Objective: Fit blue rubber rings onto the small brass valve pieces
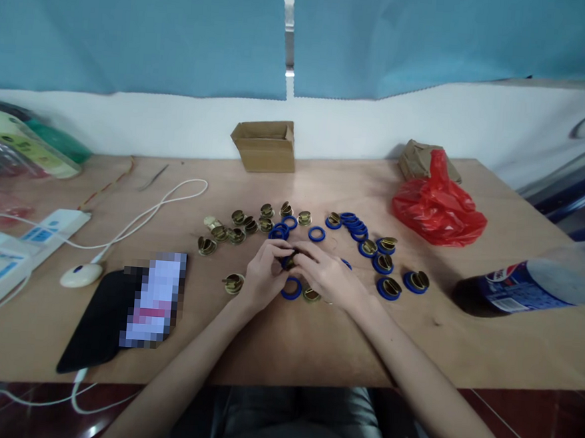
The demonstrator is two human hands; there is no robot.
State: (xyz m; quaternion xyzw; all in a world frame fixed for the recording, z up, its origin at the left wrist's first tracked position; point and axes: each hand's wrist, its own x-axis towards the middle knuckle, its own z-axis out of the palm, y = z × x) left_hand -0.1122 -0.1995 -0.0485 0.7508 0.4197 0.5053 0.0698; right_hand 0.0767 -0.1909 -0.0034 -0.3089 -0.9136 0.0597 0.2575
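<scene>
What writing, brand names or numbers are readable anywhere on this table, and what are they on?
No text reads clearly.
Bottle: blue label, print too blurred.
Power strip: blue labels, too small.
Phone: screen blurred out.
Green packets: print unreadable.
Cardboard box: no print visible.
Small dark piece between left hand and right hand: no marking visible.
</scene>
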